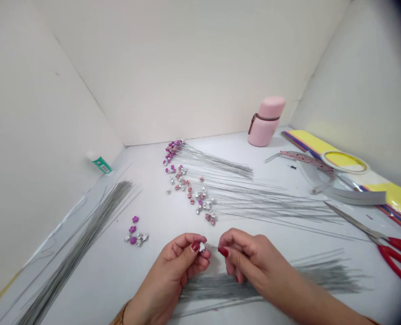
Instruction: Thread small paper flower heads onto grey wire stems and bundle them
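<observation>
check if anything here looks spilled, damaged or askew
Nothing is clearly spilled or damaged. The pink bottle seems to lean right, though lens distortion may explain that. The wire bundle at far left looks a bit untidy, its far end splayed.

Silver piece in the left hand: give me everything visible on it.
The silver piece is small, shiny and silvery white, with an uneven, faceted surface that looks like folded foil or plastic. The left hand pinches it between thumb and fingers, above the white table. A thin wire appears to run from it to the right hand. Fingers partly cover it; how the wire joins it is too small to tell.
</observation>
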The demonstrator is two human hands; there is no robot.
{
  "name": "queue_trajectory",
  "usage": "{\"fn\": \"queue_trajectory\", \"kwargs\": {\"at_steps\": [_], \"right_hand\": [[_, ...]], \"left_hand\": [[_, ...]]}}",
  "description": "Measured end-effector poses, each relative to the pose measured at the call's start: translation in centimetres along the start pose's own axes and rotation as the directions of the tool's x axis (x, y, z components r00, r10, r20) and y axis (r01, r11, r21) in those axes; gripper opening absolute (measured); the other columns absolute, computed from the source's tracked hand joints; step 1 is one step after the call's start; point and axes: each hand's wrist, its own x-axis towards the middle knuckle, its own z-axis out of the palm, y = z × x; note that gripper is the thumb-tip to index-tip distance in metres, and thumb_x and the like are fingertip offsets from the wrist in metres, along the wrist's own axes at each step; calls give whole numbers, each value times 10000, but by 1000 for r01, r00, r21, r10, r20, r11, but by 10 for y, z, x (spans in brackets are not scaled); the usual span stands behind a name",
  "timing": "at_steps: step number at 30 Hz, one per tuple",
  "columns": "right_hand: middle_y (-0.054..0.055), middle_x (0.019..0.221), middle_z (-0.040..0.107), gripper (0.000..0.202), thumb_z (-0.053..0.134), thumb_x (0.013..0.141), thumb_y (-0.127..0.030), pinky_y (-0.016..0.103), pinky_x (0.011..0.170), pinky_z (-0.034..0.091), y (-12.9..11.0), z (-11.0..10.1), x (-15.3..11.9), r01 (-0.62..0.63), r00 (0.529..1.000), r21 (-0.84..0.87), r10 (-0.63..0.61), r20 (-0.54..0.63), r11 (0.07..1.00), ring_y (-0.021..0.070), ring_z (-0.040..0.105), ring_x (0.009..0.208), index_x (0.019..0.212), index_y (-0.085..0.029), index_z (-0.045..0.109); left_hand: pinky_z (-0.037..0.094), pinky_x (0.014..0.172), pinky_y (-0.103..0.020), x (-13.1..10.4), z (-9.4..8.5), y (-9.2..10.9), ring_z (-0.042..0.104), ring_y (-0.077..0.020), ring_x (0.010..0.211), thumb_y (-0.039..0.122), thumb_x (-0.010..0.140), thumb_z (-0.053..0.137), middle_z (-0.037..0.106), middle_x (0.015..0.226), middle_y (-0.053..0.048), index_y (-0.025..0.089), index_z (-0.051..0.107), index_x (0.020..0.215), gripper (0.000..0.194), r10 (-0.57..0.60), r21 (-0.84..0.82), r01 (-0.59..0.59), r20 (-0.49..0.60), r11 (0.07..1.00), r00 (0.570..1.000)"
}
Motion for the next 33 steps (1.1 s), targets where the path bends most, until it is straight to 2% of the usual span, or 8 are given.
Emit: {"fn": "queue_trajectory", "kwargs": {"at_steps": [5, 10, 14, 23, 25, 27, 31, 33], "right_hand": [[-57, 580, 532, 174, 359, 871, -199, 165, 493, 354, -6, 3, -3, 148, 988, -252, -155, -6, 956, 80, 470, 492, 839, -223, 528], [-48, 617, 560, 184, 363, 871, -175, 166, 518, 356, -5, 3, -1, 140, 989, -316, -150, -7, 938, 82, 487, 514, 860, -216, 542], [-40, 707, 599, 241, 322, 893, -171, 177, 578, 366, -1, 4, -1, 173, 985, -376, -162, 60, 910, 88, 518, 583, 878, -239, 553], [-34, 702, 613, 236, 319, 884, -165, 184, 548, 348, -4, 0, -4, 163, 984, -491, -108, 139, 856, 99, 532, 567, 871, -245, 540], [-29, 718, 623, 240, 314, 878, -147, 192, 555, 345, -3, 1, -5, 187, 981, -506, -130, 147, 842, 105, 548, 587, 892, -244, 533], [-17, 675, 616, 226, 340, 839, -107, 215, 534, 327, 0, 5, -7, 221, 975, -579, -173, 137, 785, 121, 542, 565, 876, -222, 532], [13, 592, 568, 219, 382, 744, -52, 271, 495, 265, 6, 12, -10, 285, 934, -766, -346, 87, 576, 154, 476, 493, 821, -184, 539], [15, 588, 562, 218, 381, 733, -48, 269, 492, 264, 5, 12, -10, 290, 935, -745, -345, 86, 600, 152, 466, 492, 808, -177, 540]], "left_hand": [[442, 712, -202, 0, 3, -1, 579, -83, 656, 211, 771, 585, 648, 718, -26, 145, 616, 880, 131, -24, 30, 26, -45, 999, 999], [427, 695, -195, 0, 4, 0, 549, -84, 655, 228, 756, 600, 632, 717, -30, 129, 628, 805, 114, -17, 88, 18, -3, 996, 1000], [411, 637, -174, 1, 4, 1, 512, -74, 612, 258, 752, 601, 612, 669, -16, 128, 642, 794, 143, 1, 160, -2, 7, 987, 1000], [432, 624, -170, 0, 3, -5, 559, -89, 616, 273, 736, 611, 637, 617, 9, 166, 664, 791, 132, 167, 358, -146, -27, 922, 986], [443, 628, -184, -1, 1, -9, 581, -105, 623, 274, 737, 605, 648, 616, 6, 185, 673, 809, 133, 264, 457, -217, -40, 863, 964], [451, 621, -195, -2, -1, -12, 591, -118, 625, 263, 749, 586, 650, 633, 0, 200, 676, 835, 140, 390, 583, -312, -9, 750, 921], [453, 594, -203, -4, -5, -13, 583, -125, 622, 196, 786, 522, 625, 674, -16, 199, 662, 872, 164, 539, 757, -483, 208, 439, 816], [449, 584, -203, -3, -6, -12, 575, -124, 616, 159, 798, 494, 615, 672, -19, 195, 651, 894, 187, 548, 785, -525, 293, 330, 783]]}}
